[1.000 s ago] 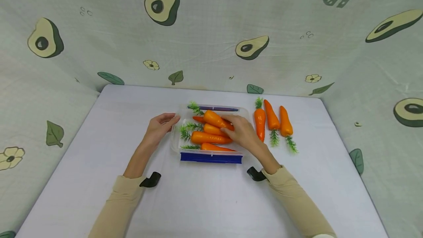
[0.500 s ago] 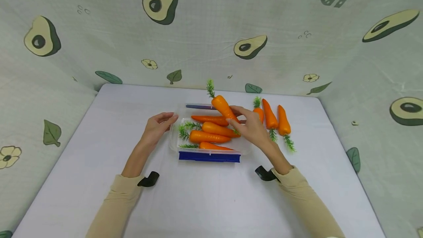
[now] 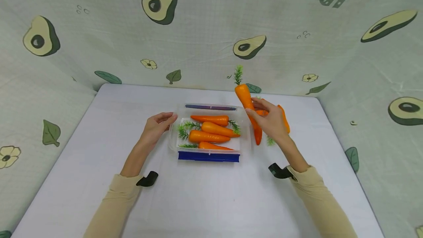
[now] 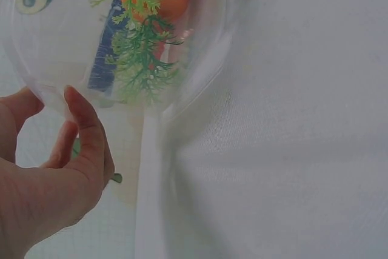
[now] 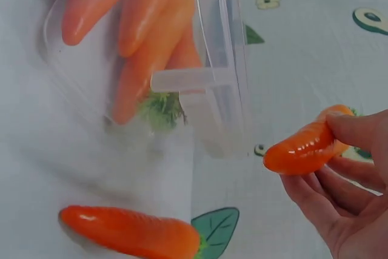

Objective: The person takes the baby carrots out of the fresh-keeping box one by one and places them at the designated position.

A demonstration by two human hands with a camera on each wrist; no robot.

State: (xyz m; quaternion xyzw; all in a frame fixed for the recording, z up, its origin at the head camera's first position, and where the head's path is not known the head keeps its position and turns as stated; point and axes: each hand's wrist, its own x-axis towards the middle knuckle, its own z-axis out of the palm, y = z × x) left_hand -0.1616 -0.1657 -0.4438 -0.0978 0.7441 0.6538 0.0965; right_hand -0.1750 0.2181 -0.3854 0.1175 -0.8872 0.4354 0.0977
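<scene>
My right hand [image 3: 269, 118] pinches an orange carrot [image 3: 243, 94] with a green leafy top, raised to the right of a clear plastic container. In the right wrist view that carrot [image 5: 297, 151] lies between the thumb and fingers, tip toward the camera. My left hand [image 3: 156, 127] grips the left rim of the clear container [image 3: 245, 140]; the left wrist view shows the thumb and a finger at its edge [image 4: 51, 92]. Several carrots [image 3: 211, 137] lie inside, side by side, with leafy tops pointing both ways.
Blue clip flaps [image 3: 208, 157] hang at the container's front and back. Loose carrots lie on the white table right of the container, including one [image 3: 257, 135] below my right hand; the hand partly covers them. A patterned cloth [image 3: 198, 39] rises behind the table.
My right hand has lifted a carrot out of the container and carried it right, over the loose carrots. My left hand has stayed at the container's left rim.
</scene>
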